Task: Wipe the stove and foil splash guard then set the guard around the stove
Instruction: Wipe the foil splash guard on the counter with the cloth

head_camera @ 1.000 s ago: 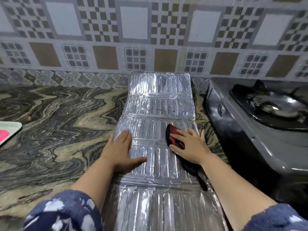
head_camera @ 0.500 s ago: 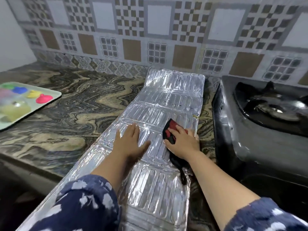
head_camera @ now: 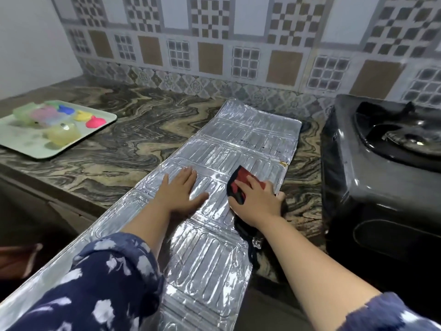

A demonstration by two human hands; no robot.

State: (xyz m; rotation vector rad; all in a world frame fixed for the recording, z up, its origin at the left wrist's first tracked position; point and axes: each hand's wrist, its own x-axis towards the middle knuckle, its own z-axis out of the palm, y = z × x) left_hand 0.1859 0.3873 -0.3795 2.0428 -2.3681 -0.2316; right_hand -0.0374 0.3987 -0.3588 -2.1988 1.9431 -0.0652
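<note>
— Foil first: the foil splash guard (head_camera: 214, 187) lies unfolded flat along the marble counter (head_camera: 114, 151), its near end hanging over the counter edge, the stove (head_camera: 381, 168) just beside it on my right.

— And your hands?

— My left hand (head_camera: 180, 191) is spread flat, palm down on a middle panel, gripping nothing, only pinning the sheet. My right hand (head_camera: 256, 199) presses a red and black cloth (head_camera: 237, 185) onto the same panel, fingers flattened over it rather than closed round it.

— How far along are you?

— Midway, I'd judge. I'm on the guard's wiping (there are dark specks on the far panels and a brownish stain at the right edge). Whether the stove is already clean I can't tell. Standing the guard around the stove is not yet done.

— Anything else about?

— A tray (head_camera: 100, 130) of coloured pieces, well apart on the left.
</note>
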